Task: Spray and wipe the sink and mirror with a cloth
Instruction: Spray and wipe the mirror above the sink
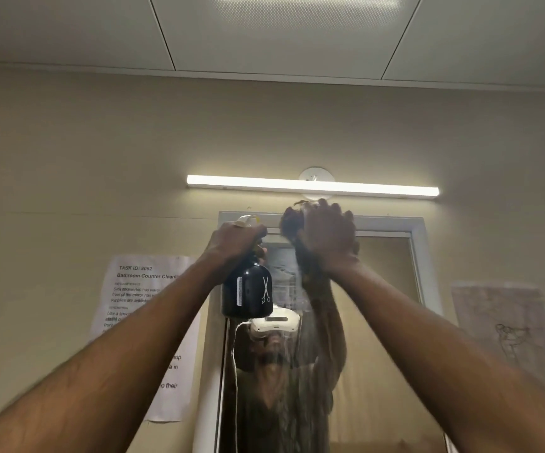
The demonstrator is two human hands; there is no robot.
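Left hand: your left hand (pixel 236 238) is raised in front of the mirror's top left corner, fingers wrapped round the neck and pump head of the dark glossy spray bottle (pixel 247 294).
Spray bottle: it hangs upright below your fist, white comb and scissors printed on its side; its pale nozzle shows just above your knuckles.
Right hand: your right hand (pixel 325 237) is up at the mirror's top edge, just right of the bottle; the fingers are bent over something dark and blurred, so you cannot tell for sure whether it grasps the cloth or is merely clenched.
Cloth: only a dark, motion-smeared bundle (pixel 292 223) shows at your right fingertips, against the glass; its shape is unclear.
Mirror: the tall grey-framed wall mirror (pixel 392 289) fills the centre far side; wet streaks run down the glass, and it reflects a person in a white headset.
In the way: the bottle and both forearms cover the mirror's upper left and middle, hiding the glass behind them.
Around: a lit white tube lamp (pixel 313 185) sits on the beige wall just above the mirror; a printed white task sheet (pixel 140 322) hangs to the left, partly behind your left arm; a faded sketch poster (pixel 506 328) hangs to the right.
Count: two hands, one bottle, one mirror, one lamp, two wall sheets.
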